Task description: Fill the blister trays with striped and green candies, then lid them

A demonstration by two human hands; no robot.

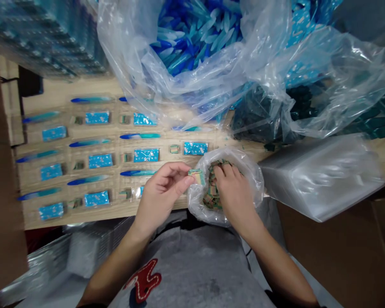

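Note:
My left hand (167, 192) pinches a small green-and-beige square piece (196, 176) between thumb and fingers, at the left rim of a clear plastic bag (255, 175). Inside that bag lie many similar small brown-green pieces (211, 197). My right hand (235, 194) reaches into it from the front, fingers bent together and their tips hidden among the pieces. Left of the hands, clear plastic trays (115, 124) stand in rows. Most show a blue pen-shaped stick (139, 136), a blue patterned packet (146, 155) and a small square piece (174, 149).
A large clear bag (128, 51) of blue sticks (192, 38) stands at the back. Stacked trays (45, 38) rise at the back left. To the right are dark green pieces (259, 111) in plastic and a stack of clear plastic (324, 175). Cardboard (3, 171) borders the left side.

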